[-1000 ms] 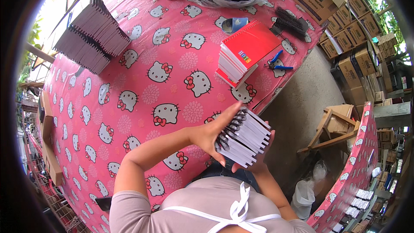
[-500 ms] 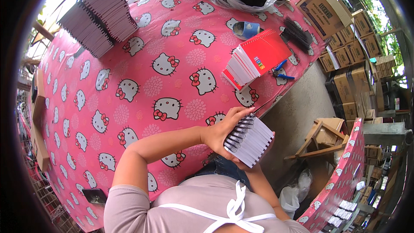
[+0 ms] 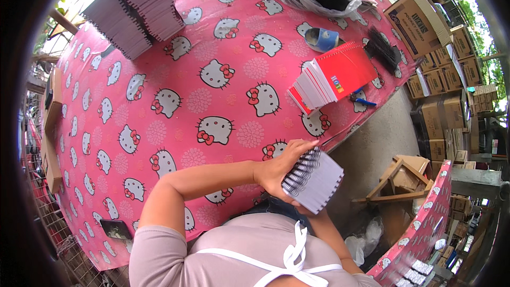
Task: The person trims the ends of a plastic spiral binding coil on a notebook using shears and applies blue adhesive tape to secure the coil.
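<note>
White-paged, black-coiled notepad stack (image 3: 320, 183) fills the left hand's (image 3: 277, 172) grasp, right hand's (image 3: 305, 211) grip hidden: seemingly squaring up, calling for even pressure next.

Matt paper notepads (image 3: 320, 182), glossy tablecloth (image 3: 180, 77)

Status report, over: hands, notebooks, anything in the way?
Left hand gripping spiral notebooks by the coil side. Right hand mostly hidden behind them. No obstruction visible; red notebook stack apart on table.
</note>
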`<act>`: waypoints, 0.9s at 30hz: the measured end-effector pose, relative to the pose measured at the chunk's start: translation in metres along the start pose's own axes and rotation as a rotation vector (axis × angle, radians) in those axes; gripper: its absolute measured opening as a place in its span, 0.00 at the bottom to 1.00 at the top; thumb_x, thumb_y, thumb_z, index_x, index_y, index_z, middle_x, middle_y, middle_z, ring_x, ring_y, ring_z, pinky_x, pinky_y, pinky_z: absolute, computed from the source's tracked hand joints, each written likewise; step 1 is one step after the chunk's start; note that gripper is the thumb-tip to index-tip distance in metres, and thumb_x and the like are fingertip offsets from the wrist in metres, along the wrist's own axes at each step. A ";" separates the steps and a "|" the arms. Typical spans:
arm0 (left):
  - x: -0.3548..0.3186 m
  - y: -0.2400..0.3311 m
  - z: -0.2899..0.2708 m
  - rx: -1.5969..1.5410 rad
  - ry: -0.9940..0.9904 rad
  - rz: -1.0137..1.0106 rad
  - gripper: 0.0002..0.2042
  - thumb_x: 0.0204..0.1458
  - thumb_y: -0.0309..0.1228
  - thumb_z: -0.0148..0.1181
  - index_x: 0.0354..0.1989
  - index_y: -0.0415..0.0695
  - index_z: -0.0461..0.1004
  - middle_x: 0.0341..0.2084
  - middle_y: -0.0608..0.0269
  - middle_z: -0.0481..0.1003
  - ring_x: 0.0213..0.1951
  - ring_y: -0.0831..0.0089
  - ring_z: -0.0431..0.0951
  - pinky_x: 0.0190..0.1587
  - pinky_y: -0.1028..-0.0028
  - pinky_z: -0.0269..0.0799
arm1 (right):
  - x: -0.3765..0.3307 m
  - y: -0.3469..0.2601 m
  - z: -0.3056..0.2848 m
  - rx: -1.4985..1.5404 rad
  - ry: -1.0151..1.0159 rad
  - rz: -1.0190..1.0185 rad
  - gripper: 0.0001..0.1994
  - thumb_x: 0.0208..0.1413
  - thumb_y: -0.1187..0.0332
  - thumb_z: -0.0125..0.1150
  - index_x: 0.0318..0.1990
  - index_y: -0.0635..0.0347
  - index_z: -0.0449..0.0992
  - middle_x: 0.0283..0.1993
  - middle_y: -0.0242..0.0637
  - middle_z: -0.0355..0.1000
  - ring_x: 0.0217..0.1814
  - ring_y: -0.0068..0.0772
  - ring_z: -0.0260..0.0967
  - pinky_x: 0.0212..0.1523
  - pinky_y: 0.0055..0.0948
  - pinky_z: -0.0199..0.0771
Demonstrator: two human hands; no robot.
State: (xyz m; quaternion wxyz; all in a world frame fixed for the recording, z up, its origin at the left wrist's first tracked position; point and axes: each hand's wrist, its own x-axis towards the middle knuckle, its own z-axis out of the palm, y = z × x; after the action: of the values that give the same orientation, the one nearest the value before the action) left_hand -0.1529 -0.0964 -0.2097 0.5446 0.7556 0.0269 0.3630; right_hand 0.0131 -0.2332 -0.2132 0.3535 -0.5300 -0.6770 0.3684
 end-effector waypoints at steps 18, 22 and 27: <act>-0.027 0.085 -0.029 -0.674 1.462 -0.875 0.48 0.44 0.47 0.71 0.64 0.45 0.40 0.55 0.49 0.62 0.52 0.59 0.72 0.47 0.53 0.76 | 0.202 -0.064 0.012 0.540 -0.666 0.633 0.34 0.45 0.54 0.71 0.57 0.62 0.67 0.49 0.42 0.73 0.50 0.36 0.73 0.48 0.34 0.75; -0.013 0.092 -0.032 -0.653 1.492 -0.816 0.52 0.44 0.44 0.72 0.67 0.48 0.34 0.56 0.50 0.62 0.53 0.59 0.71 0.49 0.54 0.74 | 0.175 -0.100 -0.031 -0.102 -0.324 -0.092 0.31 0.46 0.49 0.70 0.52 0.64 0.73 0.49 0.48 0.74 0.51 0.43 0.73 0.52 0.35 0.72; -0.020 0.085 -0.033 -0.383 1.516 -0.865 0.59 0.44 0.41 0.73 0.68 0.48 0.23 0.62 0.44 0.53 0.58 0.56 0.67 0.53 0.50 0.71 | 0.190 -0.139 -0.141 -0.119 0.066 -0.374 0.17 0.51 0.66 0.69 0.48 0.60 0.77 0.51 0.47 0.73 0.53 0.32 0.71 0.45 0.26 0.73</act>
State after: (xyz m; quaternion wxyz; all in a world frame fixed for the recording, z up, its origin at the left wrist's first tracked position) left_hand -0.2171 -0.1126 -0.1436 0.5864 0.1325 0.6013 0.5263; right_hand 0.0367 -0.0531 -0.0079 0.4058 -0.4269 -0.7723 0.2380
